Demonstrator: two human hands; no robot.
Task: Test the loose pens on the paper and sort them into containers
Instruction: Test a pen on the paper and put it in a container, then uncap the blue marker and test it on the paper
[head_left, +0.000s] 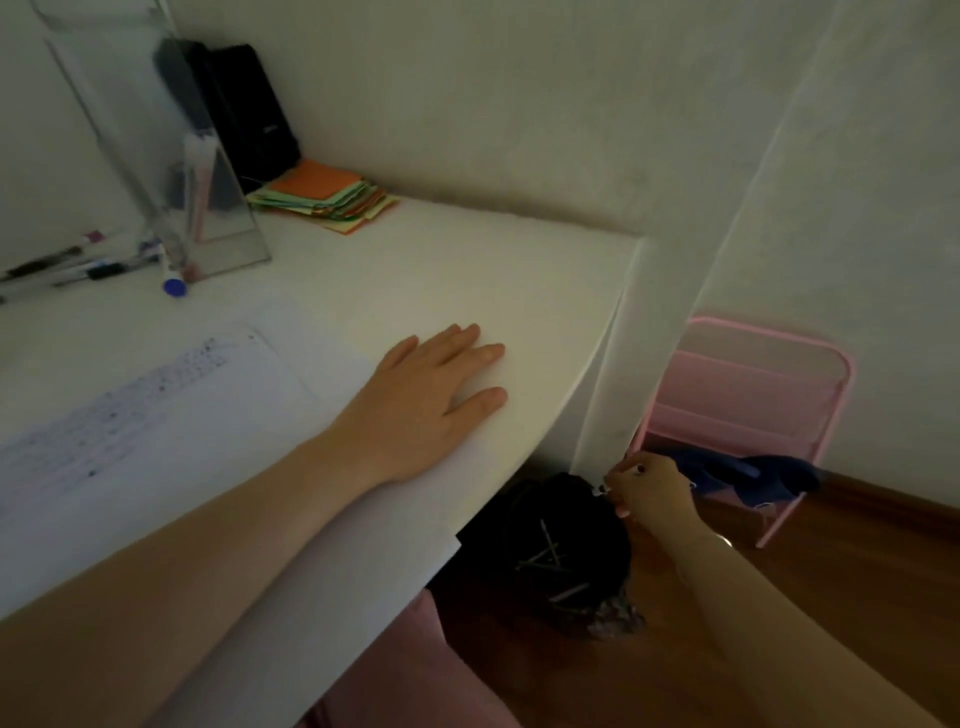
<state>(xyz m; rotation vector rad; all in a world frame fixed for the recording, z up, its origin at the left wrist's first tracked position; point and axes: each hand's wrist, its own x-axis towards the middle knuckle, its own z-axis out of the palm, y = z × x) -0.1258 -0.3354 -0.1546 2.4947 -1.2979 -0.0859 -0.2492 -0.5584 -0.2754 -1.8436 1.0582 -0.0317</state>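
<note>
Left hand (431, 384) is flat on the desk (467, 249), fingers straight and spread, palm down near the right edge, just past the right side of the paper (171, 410). One sheet of paper, lying toward the front left of the desk, covered in little scribble marks.

Right hand (649, 488) is down off the desk, below its right edge, fingers curled and pinching one pen (602, 489). Only the pen's tip pokes out of the fingers, right over the black bin (550, 551) on the floor. The bin has a few pens in it, I can make out maybe three or four light sticks, too dark to count for sure.

Back left corner of the desk: a bunch of loose pens (88, 265) lying in a heap at the left edge, roughly five or six, blurry. One blue cap (174, 287) sits just beside them. One clear holder (171, 156) stands right behind, with a couple of pens inside. One stack of sticky notes (327, 200) sits against the back wall, orange on top. One black case (249, 109) stands behind the holder.

On the floor, one pink rack (753, 395) with a blue cloth (737, 475) draped on it.
</note>
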